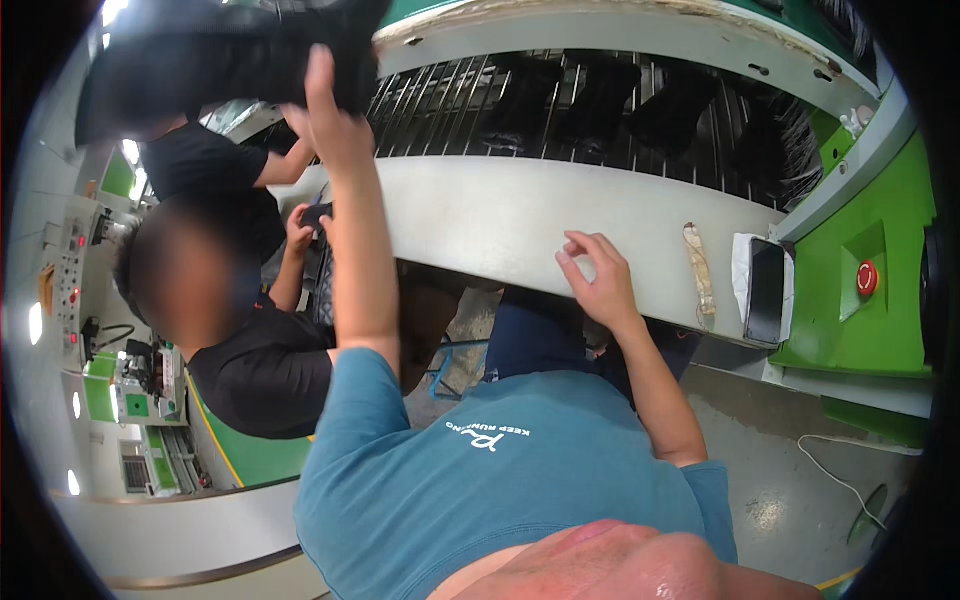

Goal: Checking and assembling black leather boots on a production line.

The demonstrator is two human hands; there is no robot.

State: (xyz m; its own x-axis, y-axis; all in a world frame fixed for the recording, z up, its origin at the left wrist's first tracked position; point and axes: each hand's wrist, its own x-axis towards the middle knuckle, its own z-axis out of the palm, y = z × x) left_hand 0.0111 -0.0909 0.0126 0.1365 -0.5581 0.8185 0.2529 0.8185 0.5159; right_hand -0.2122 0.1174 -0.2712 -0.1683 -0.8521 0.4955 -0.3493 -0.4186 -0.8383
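Note:
My left hand (335, 135) is raised at the upper left, thumb up against a black boot-shaped piece (230, 70). The piece is blurred and cut off by the top of the picture, and most of the gripping fingers are hidden behind it. Over the front edge of a long white worktop (480, 210) hovers my right hand (603, 283), its fingers loosely bent and apart with nothing in them. Beyond the worktop, several similar black pieces (600, 105) lie on a bed of metal rollers (425, 100).
At my left sits a co-worker in black (265, 370), a dark item in hand; another person (205, 160) is behind. On the worktop's right lie a tan wrapped strip (700, 275) and a dark phone (765, 290) on white material. A green machine panel (830, 320) carries a red button (867, 278).

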